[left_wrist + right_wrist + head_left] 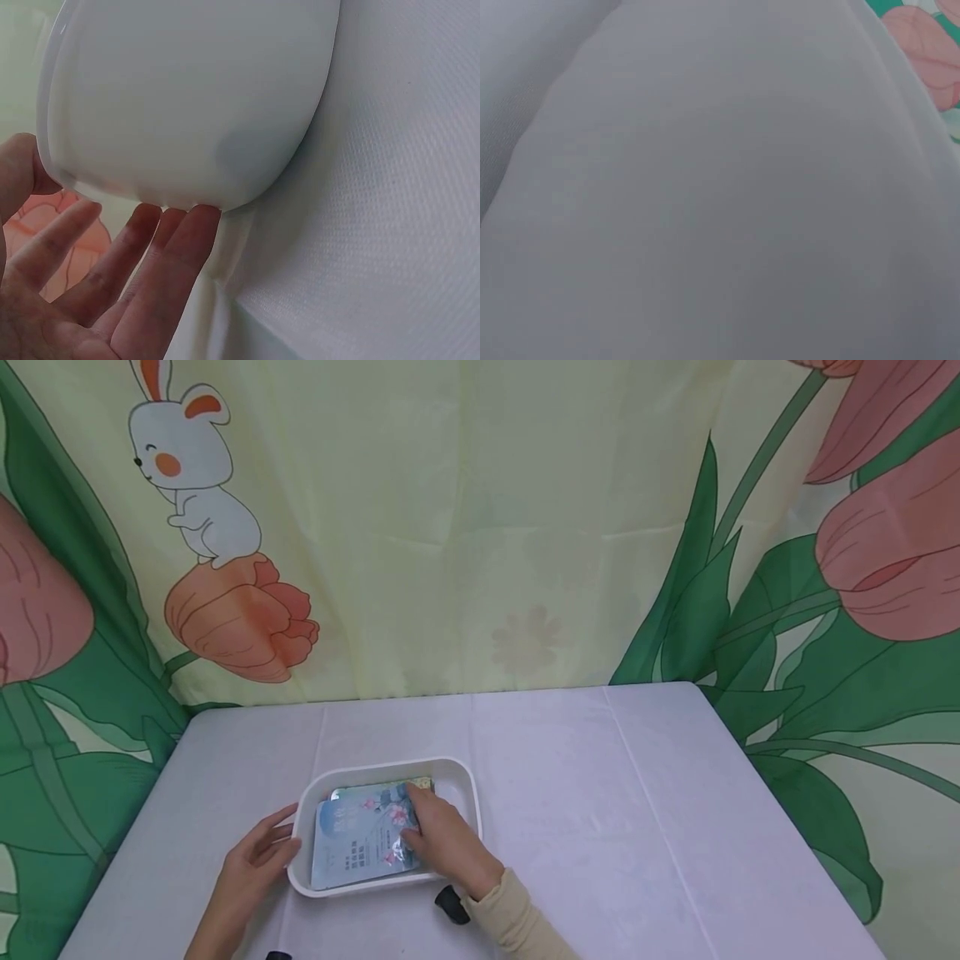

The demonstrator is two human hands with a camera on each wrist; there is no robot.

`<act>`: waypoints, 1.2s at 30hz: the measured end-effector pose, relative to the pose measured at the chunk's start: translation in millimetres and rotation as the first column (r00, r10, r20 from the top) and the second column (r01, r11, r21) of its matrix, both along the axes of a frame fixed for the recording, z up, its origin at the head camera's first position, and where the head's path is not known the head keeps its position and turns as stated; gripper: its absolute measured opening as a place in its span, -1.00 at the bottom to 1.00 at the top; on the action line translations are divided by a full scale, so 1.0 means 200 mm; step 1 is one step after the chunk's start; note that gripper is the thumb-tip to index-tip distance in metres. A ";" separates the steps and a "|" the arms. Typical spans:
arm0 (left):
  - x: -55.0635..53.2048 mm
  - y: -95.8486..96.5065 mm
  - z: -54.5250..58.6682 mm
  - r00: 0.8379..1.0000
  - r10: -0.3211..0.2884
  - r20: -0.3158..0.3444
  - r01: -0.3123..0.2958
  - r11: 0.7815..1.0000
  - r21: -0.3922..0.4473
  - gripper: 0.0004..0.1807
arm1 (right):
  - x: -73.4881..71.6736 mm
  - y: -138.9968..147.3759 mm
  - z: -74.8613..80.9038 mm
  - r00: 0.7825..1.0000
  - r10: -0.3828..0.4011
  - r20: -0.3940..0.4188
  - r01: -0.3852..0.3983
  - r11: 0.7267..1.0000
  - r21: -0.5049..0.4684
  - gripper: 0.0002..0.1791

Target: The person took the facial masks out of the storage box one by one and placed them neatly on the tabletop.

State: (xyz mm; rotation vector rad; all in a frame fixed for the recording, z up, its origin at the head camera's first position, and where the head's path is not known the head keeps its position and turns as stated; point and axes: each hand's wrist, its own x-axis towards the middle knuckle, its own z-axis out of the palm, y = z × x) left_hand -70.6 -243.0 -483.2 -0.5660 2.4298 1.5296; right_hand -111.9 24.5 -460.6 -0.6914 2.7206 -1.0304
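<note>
A white plastic tray (462, 775) with rounded corners stands on the table. In it lie flat packets; the top one is a shiny light blue packet (352, 835) with pink flowers and printed text. A greenish-yellow corner of another packet (423, 782) shows behind it. My left hand (255, 864) holds the tray's left end. In the left wrist view its fingertips touch the wall of the tray (187, 97), with the thumb at the rim. My right hand (453, 843) reaches over the tray's right side and grips the blue packet's right edge; its fingers partly cover that edge.
White cloth (570, 827) covers the table; only pale cloth (720, 195) and a bit of flowered backdrop fill the right wrist view. A printed curtain (465, 527) hangs behind the table. Near my right wrist is a small black object (452, 906).
</note>
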 end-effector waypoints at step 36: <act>0.00 -0.01 -0.02 1.000 -0.011 0.019 0.010 1.000 0.017 -0.08 | -0.01 0.02 0.00 0.999 -0.027 0.037 0.034 0.981 -0.189 -0.40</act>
